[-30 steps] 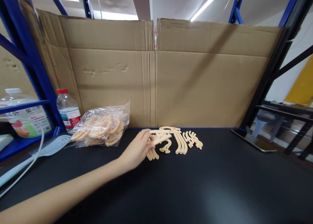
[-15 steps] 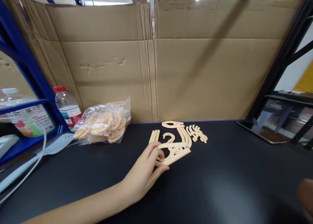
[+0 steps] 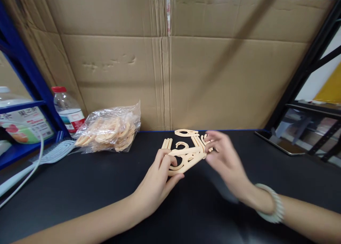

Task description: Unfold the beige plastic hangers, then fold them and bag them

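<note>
Head | hanger pcs (image 3: 197, 142) on blk tbl (image 3: 191, 215) | cardbd backdrop (image 3: 197, 66) | blue rack (image 3: 33, 77)

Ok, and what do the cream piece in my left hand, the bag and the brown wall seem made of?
Cream piece: probably plastic, smooth, matte, with rounded moulded curves. Bag: clear plastic film, shiny and crinkled. Brown wall: cardboard, dull, with fold creases.

Counter (image 3: 266, 165): back edge walled by cardboard (image 3: 213, 80); bag (image 3: 112, 130) & bottle (image 3: 69, 116) block back L corner; rm to pass twd R edge, past R hand (image 3: 227, 158).
</note>
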Demonstrator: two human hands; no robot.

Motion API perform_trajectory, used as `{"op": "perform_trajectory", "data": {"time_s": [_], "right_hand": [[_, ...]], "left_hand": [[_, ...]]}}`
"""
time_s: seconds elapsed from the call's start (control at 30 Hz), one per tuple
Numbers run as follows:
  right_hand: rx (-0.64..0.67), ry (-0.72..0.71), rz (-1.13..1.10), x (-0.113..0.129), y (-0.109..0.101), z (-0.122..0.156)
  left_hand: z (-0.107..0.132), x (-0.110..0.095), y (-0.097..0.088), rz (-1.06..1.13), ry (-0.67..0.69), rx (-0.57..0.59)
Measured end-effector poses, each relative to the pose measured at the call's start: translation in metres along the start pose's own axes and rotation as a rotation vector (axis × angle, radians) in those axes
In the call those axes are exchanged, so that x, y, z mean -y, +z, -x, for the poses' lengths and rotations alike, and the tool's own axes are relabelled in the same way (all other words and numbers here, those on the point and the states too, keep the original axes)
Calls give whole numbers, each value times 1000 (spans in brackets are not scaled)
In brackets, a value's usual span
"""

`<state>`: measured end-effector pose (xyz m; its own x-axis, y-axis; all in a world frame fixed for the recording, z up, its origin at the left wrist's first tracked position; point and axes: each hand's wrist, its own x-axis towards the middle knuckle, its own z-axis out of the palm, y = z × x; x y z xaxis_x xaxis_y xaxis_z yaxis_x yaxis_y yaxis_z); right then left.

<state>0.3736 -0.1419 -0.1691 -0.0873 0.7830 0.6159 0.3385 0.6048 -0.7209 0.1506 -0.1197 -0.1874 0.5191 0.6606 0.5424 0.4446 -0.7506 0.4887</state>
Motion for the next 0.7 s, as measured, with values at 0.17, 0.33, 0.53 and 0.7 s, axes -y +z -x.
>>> {"op": "perform_trajectory", "data": {"time_s": [0.17,0.33,0.53,0.7], "right_hand": [[217,477,-365,-18,24,3],[255,441,-372,-27,18,7],[214,427,-372,-28,13,5],[61,411,-443,-30,11,4]], "left_hand": [[2,9,9,18,39,-65],[1,12,6,113,-112,-15],[-3,8,0,213,-282,-75],[-2,8,1,435,-350,-194]]}}
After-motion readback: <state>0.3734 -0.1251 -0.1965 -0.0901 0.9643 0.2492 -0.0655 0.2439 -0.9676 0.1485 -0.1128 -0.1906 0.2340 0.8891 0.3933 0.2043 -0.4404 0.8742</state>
